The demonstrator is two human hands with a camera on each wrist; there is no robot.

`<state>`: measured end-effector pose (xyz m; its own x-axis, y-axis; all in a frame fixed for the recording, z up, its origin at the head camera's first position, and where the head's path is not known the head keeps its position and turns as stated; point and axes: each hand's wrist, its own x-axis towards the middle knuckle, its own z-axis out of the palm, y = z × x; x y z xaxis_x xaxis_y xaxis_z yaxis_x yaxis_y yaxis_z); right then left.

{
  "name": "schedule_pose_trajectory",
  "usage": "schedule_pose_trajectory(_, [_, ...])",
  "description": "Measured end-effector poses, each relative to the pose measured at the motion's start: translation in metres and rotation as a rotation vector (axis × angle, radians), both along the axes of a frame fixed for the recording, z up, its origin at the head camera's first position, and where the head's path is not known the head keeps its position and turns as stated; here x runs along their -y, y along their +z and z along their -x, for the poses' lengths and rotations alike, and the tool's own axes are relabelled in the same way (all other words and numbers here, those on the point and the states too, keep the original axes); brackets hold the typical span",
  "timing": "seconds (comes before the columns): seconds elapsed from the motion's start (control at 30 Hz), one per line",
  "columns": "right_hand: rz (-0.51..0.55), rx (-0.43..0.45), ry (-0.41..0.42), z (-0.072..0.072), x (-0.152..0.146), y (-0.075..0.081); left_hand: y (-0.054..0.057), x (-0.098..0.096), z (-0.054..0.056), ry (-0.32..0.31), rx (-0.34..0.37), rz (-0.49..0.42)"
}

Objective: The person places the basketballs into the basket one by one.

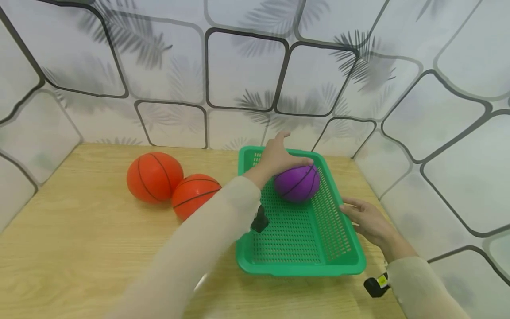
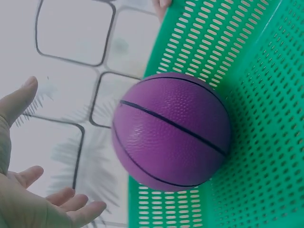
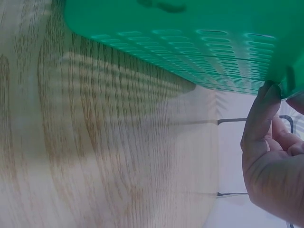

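A purple ball (image 1: 296, 184) with dark seam lines sits at the far end of a green plastic basket (image 1: 300, 269), as the left wrist view also shows. Just above and behind the ball is my left hand (image 1: 275, 155), thumb and fingers spread apart. In the left wrist view a gap separates that hand (image 2: 45, 190) from the ball (image 2: 173, 133). My right hand (image 1: 368, 221) holds the basket's right rim. The right wrist view has its bent fingers (image 3: 266, 111) against the underside of the rim, with the thumb mostly out of frame.
Two red balls, one farther left (image 1: 155, 177) and one nearer the basket (image 1: 195, 192), rest on the wooden table (image 1: 79, 239). My left forearm partly covers the nearer one. A patterned wall (image 1: 247, 71) borders the table at the back and right.
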<state>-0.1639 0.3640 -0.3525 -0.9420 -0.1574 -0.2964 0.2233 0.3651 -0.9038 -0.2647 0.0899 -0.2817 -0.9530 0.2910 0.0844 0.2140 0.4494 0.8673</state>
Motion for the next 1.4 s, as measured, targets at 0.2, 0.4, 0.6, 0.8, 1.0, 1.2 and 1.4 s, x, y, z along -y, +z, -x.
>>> schedule_pose_trajectory(0.2, [0.006, 0.002, -0.003, 0.001, -0.001, -0.001, 0.008, 0.011, -0.005, -0.05, -0.066, 0.026])
schedule_pose_trajectory(0.4, [0.014, 0.0, 0.006, 0.001, 0.0, -0.001, 0.01, 0.028, -0.011, -0.086, -0.112, -0.003])
schedule_pose_trajectory(0.6, [0.003, -0.006, 0.021, 0.001, 0.001, -0.001, 0.014, 0.051, -0.018, -0.107, -0.168, 0.008])
schedule_pose_trajectory(0.8, [-0.008, 0.003, 0.012, 0.001, 0.0, -0.002, 0.014, 0.08, -0.017, -0.139, -0.225, 0.044])
schedule_pose_trajectory(1.0, [-0.005, 0.005, 0.01, 0.0, 0.001, -0.001, 0.012, 0.111, -0.014, -0.145, -0.256, 0.06])
schedule_pose_trajectory(1.2, [-0.001, -0.001, 0.006, -0.001, 0.002, 0.002, 0.014, 0.145, -0.016, -0.121, -0.249, 0.013])
schedule_pose_trajectory(1.4, [0.002, 0.008, -0.004, -0.001, 0.002, 0.002, 0.011, 0.18, -0.011, -0.101, -0.326, 0.037])
